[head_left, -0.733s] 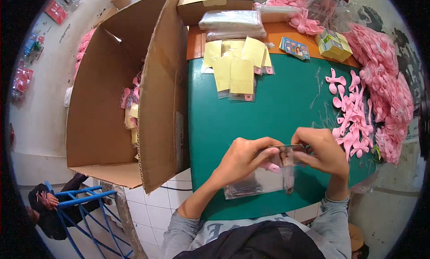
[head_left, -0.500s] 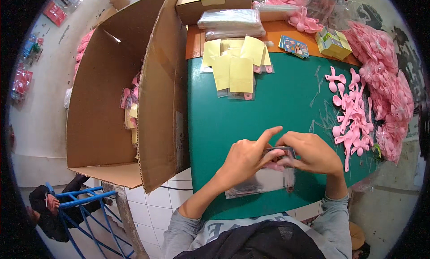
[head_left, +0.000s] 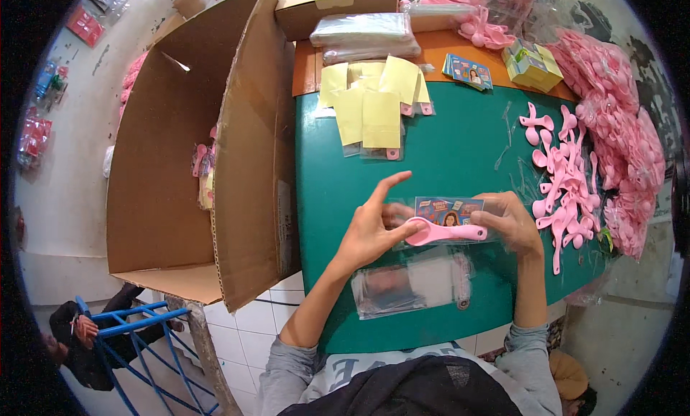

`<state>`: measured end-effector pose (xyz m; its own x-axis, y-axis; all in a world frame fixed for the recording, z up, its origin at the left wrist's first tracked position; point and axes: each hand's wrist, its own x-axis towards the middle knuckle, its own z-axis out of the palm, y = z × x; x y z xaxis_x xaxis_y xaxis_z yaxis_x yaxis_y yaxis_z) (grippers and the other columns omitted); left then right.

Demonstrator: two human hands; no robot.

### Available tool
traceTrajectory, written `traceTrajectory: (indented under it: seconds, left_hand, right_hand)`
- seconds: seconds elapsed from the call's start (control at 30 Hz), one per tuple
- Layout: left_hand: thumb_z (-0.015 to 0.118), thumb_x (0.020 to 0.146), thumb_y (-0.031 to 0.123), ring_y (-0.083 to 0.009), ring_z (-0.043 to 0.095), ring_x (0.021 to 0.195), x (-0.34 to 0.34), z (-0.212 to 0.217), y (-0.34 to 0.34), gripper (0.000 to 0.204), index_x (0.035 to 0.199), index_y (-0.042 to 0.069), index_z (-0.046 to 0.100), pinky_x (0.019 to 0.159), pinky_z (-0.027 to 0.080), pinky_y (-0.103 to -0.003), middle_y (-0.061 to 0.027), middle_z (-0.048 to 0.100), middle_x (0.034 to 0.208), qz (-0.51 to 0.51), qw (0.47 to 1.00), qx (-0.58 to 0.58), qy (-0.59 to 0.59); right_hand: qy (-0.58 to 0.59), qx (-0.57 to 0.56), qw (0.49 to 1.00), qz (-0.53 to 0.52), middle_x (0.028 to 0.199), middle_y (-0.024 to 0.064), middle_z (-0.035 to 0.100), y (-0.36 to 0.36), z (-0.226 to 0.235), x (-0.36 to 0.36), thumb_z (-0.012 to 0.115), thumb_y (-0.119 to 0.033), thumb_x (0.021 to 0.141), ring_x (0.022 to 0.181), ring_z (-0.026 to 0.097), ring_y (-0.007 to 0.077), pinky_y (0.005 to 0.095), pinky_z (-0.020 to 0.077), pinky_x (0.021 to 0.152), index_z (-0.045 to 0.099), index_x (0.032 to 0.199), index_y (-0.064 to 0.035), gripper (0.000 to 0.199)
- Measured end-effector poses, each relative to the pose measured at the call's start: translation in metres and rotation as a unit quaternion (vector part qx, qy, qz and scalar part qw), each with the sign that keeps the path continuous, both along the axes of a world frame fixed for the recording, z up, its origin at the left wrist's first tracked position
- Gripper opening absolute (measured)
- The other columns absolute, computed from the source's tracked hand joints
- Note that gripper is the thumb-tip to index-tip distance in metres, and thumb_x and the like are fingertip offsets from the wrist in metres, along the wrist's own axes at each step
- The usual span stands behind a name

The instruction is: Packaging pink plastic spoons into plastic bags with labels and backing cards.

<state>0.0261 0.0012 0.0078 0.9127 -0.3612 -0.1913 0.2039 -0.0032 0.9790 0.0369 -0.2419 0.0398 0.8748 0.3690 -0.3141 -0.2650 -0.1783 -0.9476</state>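
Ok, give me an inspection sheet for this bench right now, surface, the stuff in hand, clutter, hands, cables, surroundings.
Surface: green table top, orange strip at the far edge.
Job's things: pink spoon and printed card inside a clear sleeve, held between both hands.
Clutter: stack of clear bags near the person; yellow-backed packs; loose pink spoons on the right; small yellow box.
Grippers: left hand pinches the spoon's bowl end, forefinger raised; right hand grips the handle end.
Cables: nothing seen.
Surroundings: open cardboard box on the left; blue metal frame below it.
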Motion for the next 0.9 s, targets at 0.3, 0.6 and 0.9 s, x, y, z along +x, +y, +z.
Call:
traceTrajectory:
  seconds: [0.3,0.6,0.9]
  left_hand:
    - [0.061,0.082,0.004,-0.0149,0.060,0.091,-0.001,-0.005,-0.008,0.047,0.124,0.001,0.040,0.079,0.050,-0.028,-0.0119,0.062,0.100,0.005,0.993,-0.119,0.017]
    - [0.057,0.086,0.007,-0.0151,0.059,0.091,0.002,-0.005,0.002,0.040,0.122,0.000,0.041,0.078,0.051,-0.027,-0.0118,0.061,0.102,0.036,0.981,-0.170,0.081]
    - [0.030,0.097,0.021,-0.0256,0.062,0.089,-0.009,-0.010,-0.003,0.052,0.139,0.012,0.001,0.075,0.052,-0.034,-0.0192,0.059,0.098,-0.048,0.986,-0.091,0.130]
  right_hand:
    - [-0.016,0.031,0.997,-0.067,0.074,0.0019,0.058,-0.004,-0.024,-0.002,0.070,-0.016,0.073,0.070,0.054,0.0077,0.0178,0.0406,0.057,0.061,0.089,0.0026,0.027]
    - [0.065,0.127,0.988,0.058,0.095,0.0149,0.062,-0.010,-0.006,-0.001,0.065,-0.010,0.074,0.076,0.060,0.0163,0.0270,0.0528,0.059,0.057,0.107,0.0066,0.037]
    - [-0.455,-0.269,0.848,-0.028,0.102,0.0158,0.058,0.027,-0.003,-0.020,0.067,-0.014,0.074,0.084,0.060,0.0264,0.0326,0.0500,0.072,0.062,0.102,-0.0049,0.030]
